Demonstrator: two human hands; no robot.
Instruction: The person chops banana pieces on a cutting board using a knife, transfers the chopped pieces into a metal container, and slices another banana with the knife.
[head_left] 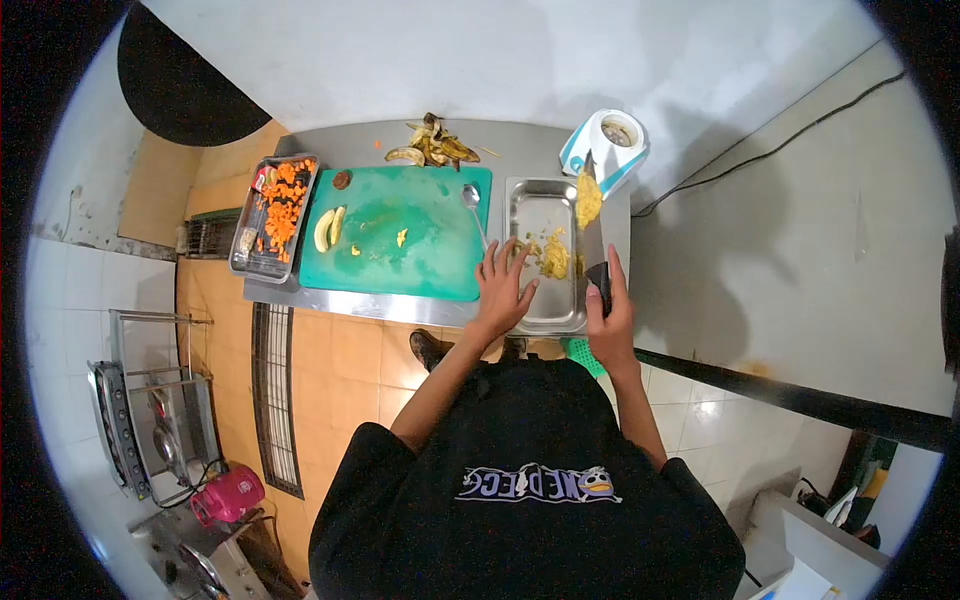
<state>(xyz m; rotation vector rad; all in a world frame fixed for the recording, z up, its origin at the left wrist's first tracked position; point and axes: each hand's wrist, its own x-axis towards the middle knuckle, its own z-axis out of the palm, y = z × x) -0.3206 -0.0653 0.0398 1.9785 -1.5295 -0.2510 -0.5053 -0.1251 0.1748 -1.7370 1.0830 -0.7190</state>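
My right hand [611,325] is closed round the black handle of a knife [594,243], its blade pointing away from me over the right side of a metal tray [545,316]. A clump of yellow mash [588,202] clings to the blade near its tip. More mashed yellow pieces [553,257] lie inside the tray. Fingers spread, my left hand [503,293] rests at the tray's left rim, beside the lower end of a spoon [472,198]. Whether it touches the spoon I cannot tell. Peeled bananas [329,229] and small yellow bits sit on the green cutting board [430,265].
Banana peels [436,145] are heaped behind the board. A clear tray with chopped orange pieces [284,205] stands at the left end of the table. At the back right is a white and blue appliance [606,145]. A pink gas cylinder [228,495] is on the lower left.
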